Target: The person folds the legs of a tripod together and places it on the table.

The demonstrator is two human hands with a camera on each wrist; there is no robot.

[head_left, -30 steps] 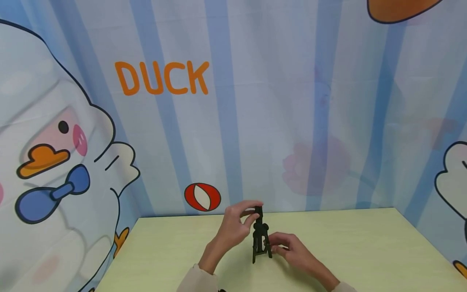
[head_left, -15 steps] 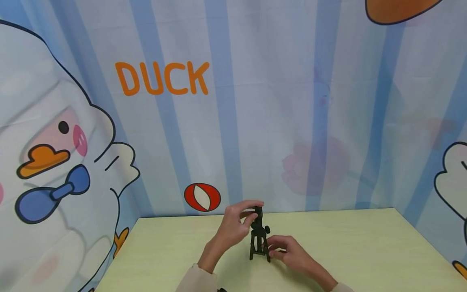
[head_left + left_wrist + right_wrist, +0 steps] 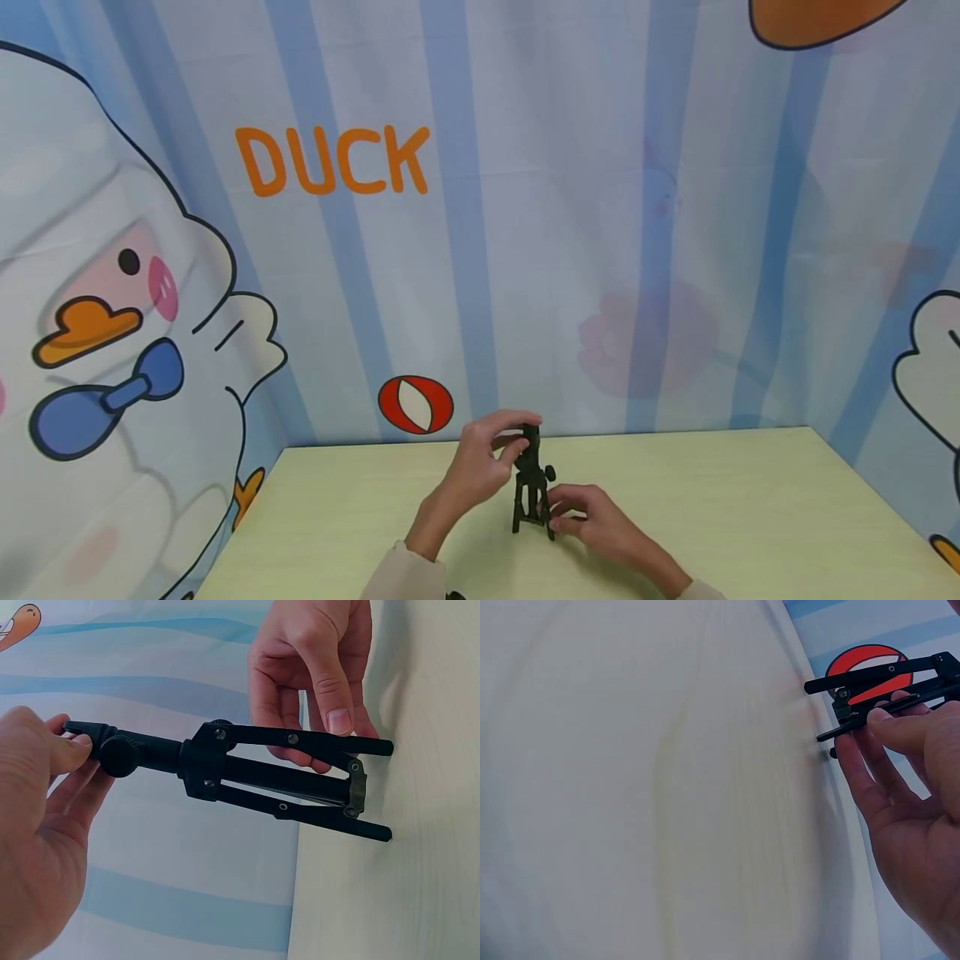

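Observation:
A small black tripod (image 3: 532, 477) stands upright near the middle of the table, its legs only slightly spread. My left hand (image 3: 480, 471) holds it by the head, thumb and fingers pinching the top clamp. In the left wrist view a round knob (image 3: 120, 755) sits just below those fingers, and metal braces join the lower legs to the centre column (image 3: 285, 778). Low on the right side, my right hand (image 3: 603, 521) pinches one leg between thumb and fingers. The right wrist view shows that thumb lying along the leg (image 3: 849, 730), near its foot.
The pale yellow table (image 3: 360, 500) ends at a blue-striped curtain (image 3: 547, 250) just behind the hands. Printed on the curtain are a duck, the word DUCK and a red ball (image 3: 416, 405). A beige sleeve (image 3: 405, 575) covers my left forearm.
Over the last second the tripod has turned a little and shifted slightly left, bringing its side knob into sight on the right. My right hand has followed slightly left and down.

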